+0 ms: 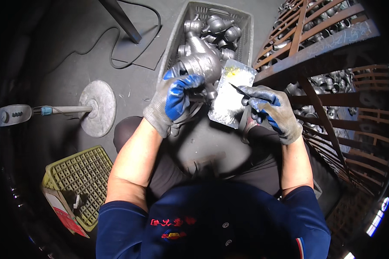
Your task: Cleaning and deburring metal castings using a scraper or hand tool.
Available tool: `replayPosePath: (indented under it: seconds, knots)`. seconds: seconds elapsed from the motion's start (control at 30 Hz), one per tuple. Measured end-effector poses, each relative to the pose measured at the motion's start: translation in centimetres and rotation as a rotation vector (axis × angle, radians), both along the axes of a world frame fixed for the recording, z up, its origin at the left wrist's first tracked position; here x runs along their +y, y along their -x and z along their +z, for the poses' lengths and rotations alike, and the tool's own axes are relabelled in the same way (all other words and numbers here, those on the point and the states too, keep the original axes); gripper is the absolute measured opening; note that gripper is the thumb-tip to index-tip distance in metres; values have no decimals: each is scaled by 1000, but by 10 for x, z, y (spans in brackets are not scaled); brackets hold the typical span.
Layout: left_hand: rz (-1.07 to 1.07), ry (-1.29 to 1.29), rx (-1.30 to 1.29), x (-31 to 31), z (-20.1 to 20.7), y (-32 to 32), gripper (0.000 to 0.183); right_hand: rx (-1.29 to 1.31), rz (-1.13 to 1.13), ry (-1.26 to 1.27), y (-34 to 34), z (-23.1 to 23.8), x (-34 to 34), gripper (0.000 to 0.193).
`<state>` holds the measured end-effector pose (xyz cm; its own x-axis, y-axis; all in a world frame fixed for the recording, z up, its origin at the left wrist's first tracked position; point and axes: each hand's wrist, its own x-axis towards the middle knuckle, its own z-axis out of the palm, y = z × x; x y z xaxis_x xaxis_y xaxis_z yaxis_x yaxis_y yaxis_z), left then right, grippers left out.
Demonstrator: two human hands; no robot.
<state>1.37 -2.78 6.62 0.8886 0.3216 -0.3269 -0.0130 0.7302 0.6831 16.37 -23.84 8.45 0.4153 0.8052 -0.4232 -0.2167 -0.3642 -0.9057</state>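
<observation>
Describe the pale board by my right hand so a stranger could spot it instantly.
Start at the grey crate of metal parts, top centre. At its lower right, by the right gloved hand, sits a flat, pale rectangular board. Its yellow patch sets it apart from the grey metal.

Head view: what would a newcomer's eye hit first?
Probably the bright, pale slab with a yellow patch, lying between the two gloved hands. Just beyond the left hand is a large, shiny grey metal part, in front of the grey crate of similar parts, while the right hand holds a thin dark tool over the slab's right side.
</observation>
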Motion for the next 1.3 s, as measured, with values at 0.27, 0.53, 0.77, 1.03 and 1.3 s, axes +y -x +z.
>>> replayPosePath:
  seconds: [0.27, 0.53, 0.77, 1.03, 1.3]
  knots:
    - [-159, 17, -46, -2, -6, -3, 34, -625, 107, -182, -2, 4, 22, 33]
    - [-302, -133, 18, 5, -7, 0, 38, -966, 182, -128, 1, 11, 21, 37]
    - [-214, -201, 11, -3, -8, -3, 28, -1103, 199, -64, 2, 3, 19, 42]
    - [-292, -222, 45, 1, -9, -1, 29, -1189, 250, -34, 6, 8, 20, 43]
    - [-306, -233, 87, -1, 3, 0, 33, -1098, 207, -133, 1, 5, 20, 38]
